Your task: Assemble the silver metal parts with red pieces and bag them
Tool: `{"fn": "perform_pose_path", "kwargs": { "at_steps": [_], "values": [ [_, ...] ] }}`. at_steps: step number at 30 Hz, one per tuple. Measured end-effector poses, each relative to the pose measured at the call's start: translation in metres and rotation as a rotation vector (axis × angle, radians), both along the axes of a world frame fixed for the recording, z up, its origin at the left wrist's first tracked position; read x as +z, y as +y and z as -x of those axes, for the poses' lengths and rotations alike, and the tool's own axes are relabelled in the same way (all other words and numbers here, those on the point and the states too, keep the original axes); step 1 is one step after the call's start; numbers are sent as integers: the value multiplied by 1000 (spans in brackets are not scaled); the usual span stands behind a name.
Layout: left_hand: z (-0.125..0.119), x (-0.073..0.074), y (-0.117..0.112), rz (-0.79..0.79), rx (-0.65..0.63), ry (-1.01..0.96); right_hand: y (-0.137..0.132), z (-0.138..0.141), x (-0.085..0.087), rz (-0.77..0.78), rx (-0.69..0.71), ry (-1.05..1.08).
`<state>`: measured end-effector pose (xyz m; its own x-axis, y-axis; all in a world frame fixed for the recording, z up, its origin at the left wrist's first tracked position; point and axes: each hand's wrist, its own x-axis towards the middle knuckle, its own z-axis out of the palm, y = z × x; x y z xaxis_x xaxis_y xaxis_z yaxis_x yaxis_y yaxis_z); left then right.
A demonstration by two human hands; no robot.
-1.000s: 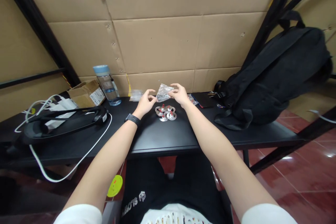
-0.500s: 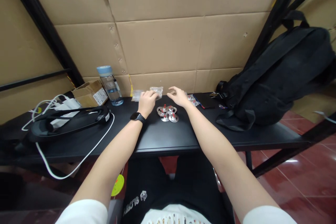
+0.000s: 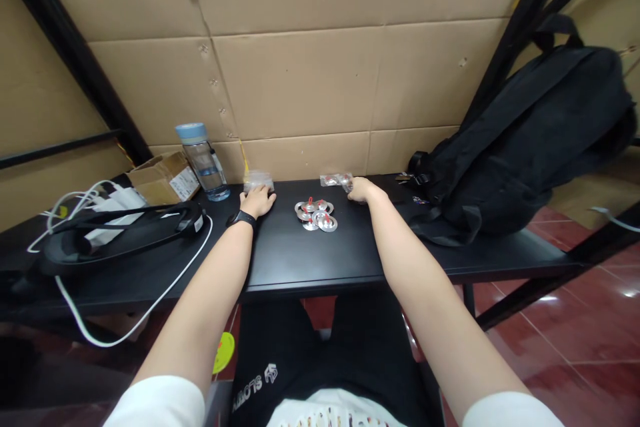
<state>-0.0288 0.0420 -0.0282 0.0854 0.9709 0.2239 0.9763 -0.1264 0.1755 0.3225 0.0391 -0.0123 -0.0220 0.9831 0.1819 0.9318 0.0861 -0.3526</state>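
Observation:
My left hand [image 3: 257, 201] lies flat on the black tabletop with its fingers spread. Its fingertips touch the near edge of some clear plastic bags [image 3: 259, 179] by the cardboard wall. Farther right, my right hand [image 3: 363, 189] has its fingers closed on one end of a clear plastic bag [image 3: 330, 179] holding small silver and red pieces. The fingertips there are partly hidden. Between my hands is a cluster of shiny silver finger cymbals [image 3: 327, 222] with red loops, some overlapping; neither hand touches them.
A water bottle [image 3: 204, 163] with a blue lid stands left, beside a small cardboard box [image 3: 160, 178]. A black headset-like band [image 3: 135, 237] and white cable [image 3: 150, 313] lie nearer. A black backpack [image 3: 525, 147] leans at the right, with keys [image 3: 403, 178] beside it.
My left hand moved left and let go of the clear bag it held, flattening out. My right hand moved right and down and closed on the bag with silver and red pieces.

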Motion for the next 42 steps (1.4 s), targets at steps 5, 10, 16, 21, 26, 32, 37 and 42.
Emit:
{"fn": "perform_pose_path", "kwargs": {
  "at_steps": [5, 10, 16, 21, 26, 32, 37, 42],
  "values": [
    [-1, 3, -7, -46, 30, -8, -5, 7, 11, 8, -24, 2],
    [-8, 6, -12, -144, -38, -76, -16, 13, 24, -105, -122, 72],
    [-33, 15, -22, -235, -277, -341, -21, 21, 36, -192, -63, 277],
    [-65, 27, -48, -213, -553, -574, -26, 40, 42, -97, 104, 842],
    [-85, 31, -64, -168, -630, -699, -34, 61, 42, 50, 315, 1107],
    [-82, 26, -57, -160, -619, -745, -33, 73, 33, 139, 431, 961],
    [-78, 32, -60, -278, -689, -613, -32, 81, 24, 225, 402, 968],
    [-84, 36, -64, -326, -719, -605, -33, 89, 20, 344, 414, 1038]
  ]
}}
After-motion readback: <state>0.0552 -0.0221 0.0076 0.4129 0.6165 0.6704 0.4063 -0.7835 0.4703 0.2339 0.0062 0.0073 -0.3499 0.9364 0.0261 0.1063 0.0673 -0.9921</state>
